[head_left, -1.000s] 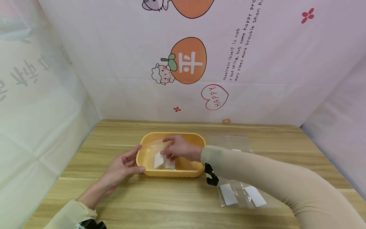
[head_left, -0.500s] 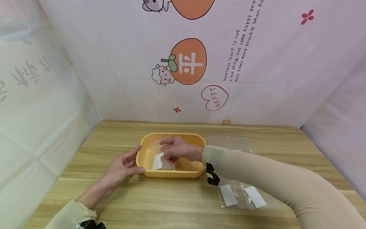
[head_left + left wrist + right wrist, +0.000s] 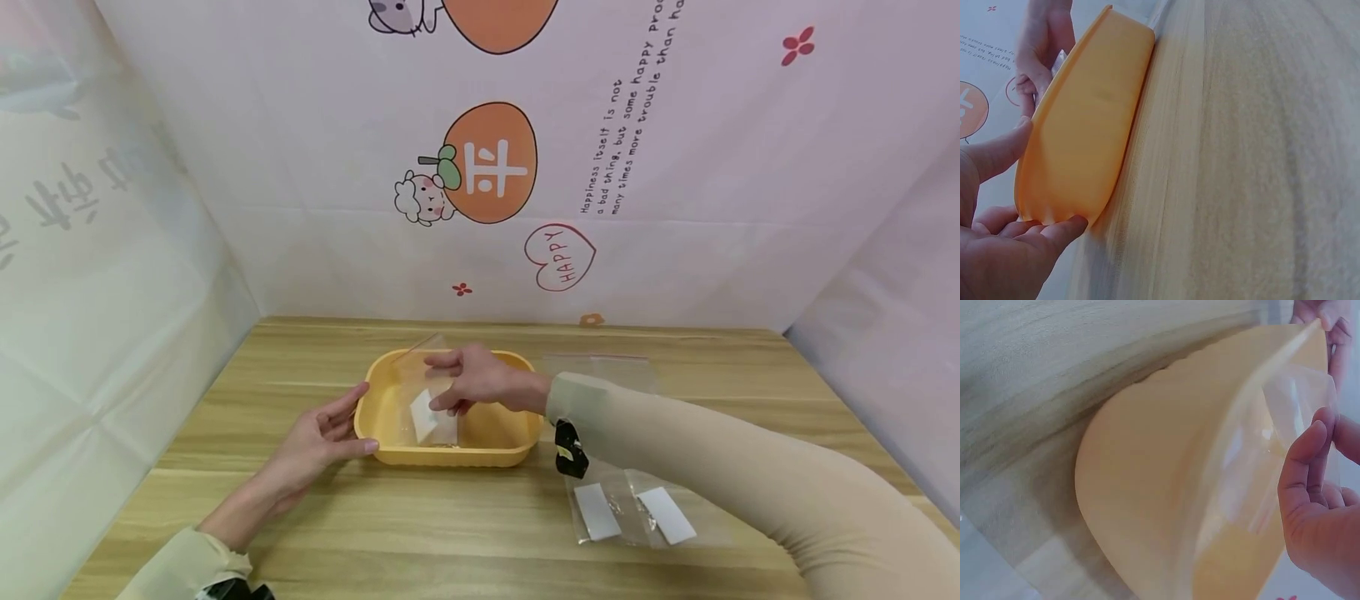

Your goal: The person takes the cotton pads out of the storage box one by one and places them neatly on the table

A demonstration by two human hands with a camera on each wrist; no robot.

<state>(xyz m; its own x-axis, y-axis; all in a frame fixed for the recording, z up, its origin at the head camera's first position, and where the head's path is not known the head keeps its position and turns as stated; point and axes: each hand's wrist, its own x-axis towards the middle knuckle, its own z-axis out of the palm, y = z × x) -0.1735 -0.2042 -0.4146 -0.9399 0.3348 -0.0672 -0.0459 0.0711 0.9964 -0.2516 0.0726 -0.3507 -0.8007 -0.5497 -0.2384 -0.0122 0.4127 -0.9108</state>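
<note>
My left hand grips the left end of a yellow plastic basin, thumb at the near side and fingers at the far side. In the left wrist view its fingers curl about the basin's end wall. Over the basin, my right hand pinches a clear zip bag between thumb and fingers, as the right wrist view shows. Inside that bag is a white card-like piece, tilted. The bag's top edge sticks up above the far rim while its lower part hangs inside the basin.
Right of the basin, clear bags lie on the wooden table, with one white piece and another white piece in them. My right sleeve covers part of these bags. A printed backdrop stands behind the table.
My right hand has moved slightly up and right, and the pinched bag has risen with its top now above the basin's far rim. The left hand keeps its place on the basin.
</note>
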